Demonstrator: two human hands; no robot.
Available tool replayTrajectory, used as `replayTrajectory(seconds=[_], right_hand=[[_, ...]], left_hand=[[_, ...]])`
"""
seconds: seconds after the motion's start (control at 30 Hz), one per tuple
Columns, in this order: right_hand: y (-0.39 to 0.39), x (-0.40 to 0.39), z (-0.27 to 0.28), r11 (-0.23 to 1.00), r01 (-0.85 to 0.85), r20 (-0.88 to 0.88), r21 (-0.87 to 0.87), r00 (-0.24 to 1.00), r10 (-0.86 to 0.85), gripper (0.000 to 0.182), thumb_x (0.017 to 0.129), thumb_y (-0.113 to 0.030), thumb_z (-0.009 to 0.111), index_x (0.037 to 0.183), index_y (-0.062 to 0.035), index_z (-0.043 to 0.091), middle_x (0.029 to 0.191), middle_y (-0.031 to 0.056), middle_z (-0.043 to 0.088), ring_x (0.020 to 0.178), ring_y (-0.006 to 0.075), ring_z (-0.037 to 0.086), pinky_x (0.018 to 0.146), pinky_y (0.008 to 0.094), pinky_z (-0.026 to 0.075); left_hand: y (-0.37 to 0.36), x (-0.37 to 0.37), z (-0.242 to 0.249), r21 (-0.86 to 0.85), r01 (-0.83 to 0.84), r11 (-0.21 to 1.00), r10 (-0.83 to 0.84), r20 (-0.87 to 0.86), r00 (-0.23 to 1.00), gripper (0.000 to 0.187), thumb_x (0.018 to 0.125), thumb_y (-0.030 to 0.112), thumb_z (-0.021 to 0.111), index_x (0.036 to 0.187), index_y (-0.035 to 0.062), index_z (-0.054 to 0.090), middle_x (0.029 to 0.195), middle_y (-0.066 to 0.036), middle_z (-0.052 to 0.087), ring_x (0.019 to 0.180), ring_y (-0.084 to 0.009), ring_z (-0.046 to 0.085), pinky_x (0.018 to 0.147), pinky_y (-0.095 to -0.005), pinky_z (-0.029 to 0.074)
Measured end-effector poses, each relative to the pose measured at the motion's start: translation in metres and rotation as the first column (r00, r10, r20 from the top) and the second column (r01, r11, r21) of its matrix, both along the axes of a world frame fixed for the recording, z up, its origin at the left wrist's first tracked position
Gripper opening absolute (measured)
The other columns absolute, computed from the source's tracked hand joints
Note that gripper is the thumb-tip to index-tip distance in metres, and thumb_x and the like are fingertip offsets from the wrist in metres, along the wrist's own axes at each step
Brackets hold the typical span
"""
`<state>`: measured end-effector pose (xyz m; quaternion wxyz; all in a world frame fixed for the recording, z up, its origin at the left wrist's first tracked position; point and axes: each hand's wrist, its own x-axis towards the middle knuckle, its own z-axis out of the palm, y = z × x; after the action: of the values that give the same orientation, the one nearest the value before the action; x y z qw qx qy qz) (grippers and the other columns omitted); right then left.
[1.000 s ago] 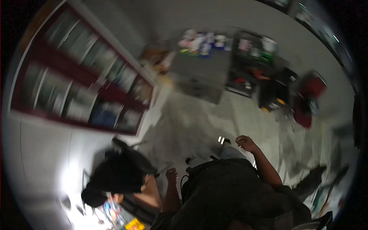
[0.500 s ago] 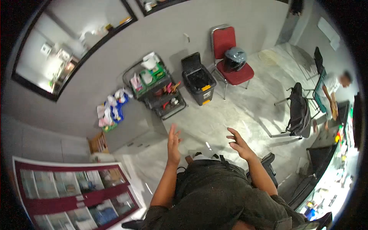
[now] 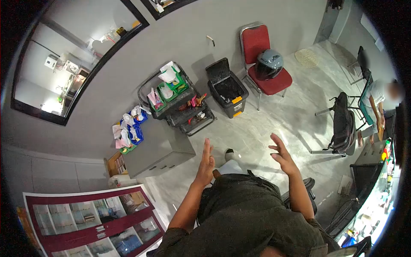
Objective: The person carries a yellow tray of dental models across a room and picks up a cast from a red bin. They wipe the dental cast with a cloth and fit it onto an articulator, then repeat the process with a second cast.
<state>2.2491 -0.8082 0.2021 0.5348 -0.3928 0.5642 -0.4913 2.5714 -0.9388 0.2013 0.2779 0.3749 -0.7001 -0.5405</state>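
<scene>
Indoors: left hand [image 3: 206, 168], right hand [image 3: 285, 159] above marbled floor [image 3: 246, 128]; helmet [image 3: 269, 64] on chair [image 3: 257, 42].

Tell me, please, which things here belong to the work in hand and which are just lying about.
Possibly in the work, as nearest the empty left hand (right hand empty too):
grey boxy drawer cabinet
black tiered trolley

Apparently lying about:
black lidded bin
red padded metal chair
glossy grey helmet
black fabric backpack
</scene>
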Motion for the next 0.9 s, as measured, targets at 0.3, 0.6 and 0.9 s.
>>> replayTrajectory(seconds=[0.3,0.6,0.9], right_hand=[[-0.043,-0.018,0.006,0.998,-0.043,-0.04,0.049,0.998,0.045,0.091,0.088,-0.027,0.069,0.159,-0.0246,0.012,0.161,0.0128,0.024,0.127,0.0298,0.045,0.101,0.0431,0.043],[-0.076,-0.044,-0.004,0.992,0.124,-0.006,0.005,0.992,-0.124,0.104,0.084,-0.042,0.068,0.159,-0.0245,-0.002,0.162,0.0151,0.017,0.129,0.033,0.044,0.104,0.0484,0.038],[0.01,-0.04,-0.017,0.721,0.68,-0.031,0.136,0.73,-0.683,0.1,0.086,-0.049,0.063,0.159,-0.0243,0.0,0.164,0.0127,0.012,0.131,0.0331,0.042,0.103,0.0473,0.04]], left_hand=[[-0.019,0.008,0.0,0.155,-0.127,0.98,0.135,-0.04,0.99,0.094,0.093,0.073,0.033,0.159,0.0121,0.006,0.165,-0.012,0.007,0.143,-0.0348,0.029,0.111,-0.05,0.029],[-0.104,-0.05,-0.031,0.25,0.043,0.967,-0.03,-0.057,0.998,0.096,0.092,0.075,0.03,0.158,0.01,0.007,0.164,-0.014,0.009,0.143,-0.0378,0.029,0.112,-0.0547,0.027],[-0.239,-0.369,0.054,-0.017,0.683,0.73,-0.66,-0.275,0.699,0.101,0.09,0.078,0.029,0.156,0.0022,0.015,0.163,-0.014,0.016,0.148,-0.0347,0.022,0.116,-0.0512,0.022]])
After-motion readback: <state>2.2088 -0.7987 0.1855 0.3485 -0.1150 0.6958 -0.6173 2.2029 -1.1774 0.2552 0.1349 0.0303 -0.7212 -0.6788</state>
